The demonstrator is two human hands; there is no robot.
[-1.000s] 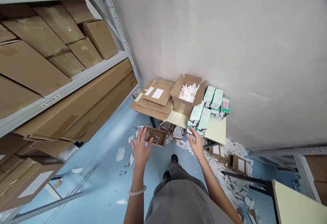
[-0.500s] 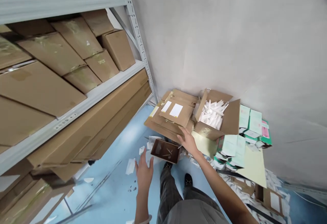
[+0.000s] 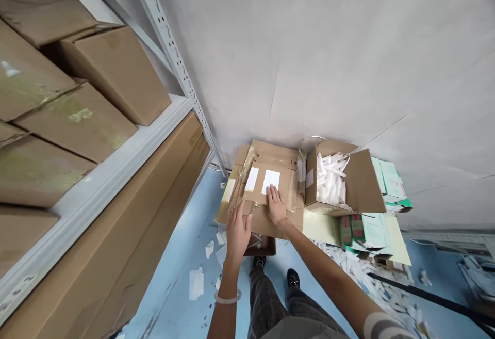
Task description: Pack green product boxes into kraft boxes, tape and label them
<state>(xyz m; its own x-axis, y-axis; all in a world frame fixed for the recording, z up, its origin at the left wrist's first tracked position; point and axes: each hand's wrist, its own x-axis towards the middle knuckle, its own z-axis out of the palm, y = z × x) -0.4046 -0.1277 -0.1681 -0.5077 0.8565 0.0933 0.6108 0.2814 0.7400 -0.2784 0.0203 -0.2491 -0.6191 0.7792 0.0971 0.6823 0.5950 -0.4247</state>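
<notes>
Left hand (image 3: 237, 236) and right hand (image 3: 277, 206) flat on a flattened brown corrugated cardboard carton (image 3: 278, 161), fingers spread open, gripping nothing, beside an open cardboard box (image 3: 330, 179) of white pieces.

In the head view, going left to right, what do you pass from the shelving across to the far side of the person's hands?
Brown cartons on the shelf, left hand, right hand, open cardboard box, green-and-white packets.

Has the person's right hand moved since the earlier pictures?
Yes: judged against the open carton, the right hand went left in view and now rests on the flattened cardboard.
</notes>
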